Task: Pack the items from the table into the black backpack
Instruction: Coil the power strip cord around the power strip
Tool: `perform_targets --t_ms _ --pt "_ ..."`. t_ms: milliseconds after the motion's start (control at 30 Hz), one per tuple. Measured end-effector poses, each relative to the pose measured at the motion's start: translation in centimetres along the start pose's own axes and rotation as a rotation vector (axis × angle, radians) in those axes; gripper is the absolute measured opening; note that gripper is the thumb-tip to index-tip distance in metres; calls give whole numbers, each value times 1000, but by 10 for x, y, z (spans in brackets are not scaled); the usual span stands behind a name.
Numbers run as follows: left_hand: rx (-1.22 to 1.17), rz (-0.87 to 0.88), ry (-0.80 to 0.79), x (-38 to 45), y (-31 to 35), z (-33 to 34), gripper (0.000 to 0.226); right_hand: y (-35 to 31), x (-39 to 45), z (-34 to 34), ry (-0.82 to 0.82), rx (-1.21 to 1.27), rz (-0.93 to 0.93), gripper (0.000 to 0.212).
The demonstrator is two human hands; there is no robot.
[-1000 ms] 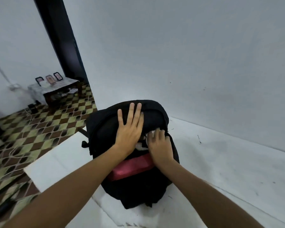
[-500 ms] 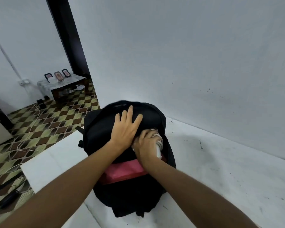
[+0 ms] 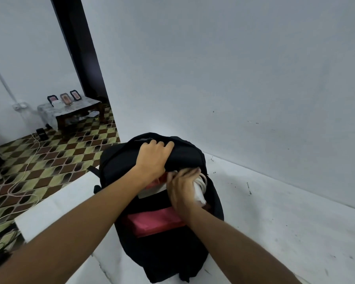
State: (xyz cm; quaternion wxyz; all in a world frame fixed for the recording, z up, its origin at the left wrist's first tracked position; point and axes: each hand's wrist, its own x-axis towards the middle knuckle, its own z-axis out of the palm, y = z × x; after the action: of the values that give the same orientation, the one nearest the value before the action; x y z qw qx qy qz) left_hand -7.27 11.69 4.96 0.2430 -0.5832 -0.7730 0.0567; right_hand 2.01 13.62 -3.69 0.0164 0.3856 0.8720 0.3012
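Packing, insertion step. The black backpack (image 3: pixel 162 201) lies on the white table (image 3: pixel 275 222) at lower centre of the frame, its mouth open toward the middle. The left hand (image 3: pixel 152 158), fingers curled over the top flap, grips it and lifts it clear of the opening. Just below and right of it, the right hand (image 3: pixel 182 187) holds a white bundle with a coiled cable (image 3: pixel 200 188), fingers wrapped around it, at the mouth. A pink item (image 3: pixel 156 222) already sits inside, lower centre. To do this well, hold the flap high and feed the bundle in end first, cable loops gathered so none snag the zip.
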Motion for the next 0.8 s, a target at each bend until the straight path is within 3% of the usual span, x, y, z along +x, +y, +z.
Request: perform_targets --t_ms 233,533,667,733,800 --pt "-1 -34 -10 -5 3 0 50 -18 -13 9 -46 85 29 45" --pt "-40 -63 3 -12 6 12 56 -5 -12 4 -42 284 68 50" --pt "-56 -57 15 -14 3 10 52 11 -11 13 49 388 20 19" --pt "-78 -56 17 -13 -1 7 49 19 -14 23 104 373 -4 34" --pt "-104 -59 14 -12 -6 2 47 22 -22 31 144 360 -1 31"
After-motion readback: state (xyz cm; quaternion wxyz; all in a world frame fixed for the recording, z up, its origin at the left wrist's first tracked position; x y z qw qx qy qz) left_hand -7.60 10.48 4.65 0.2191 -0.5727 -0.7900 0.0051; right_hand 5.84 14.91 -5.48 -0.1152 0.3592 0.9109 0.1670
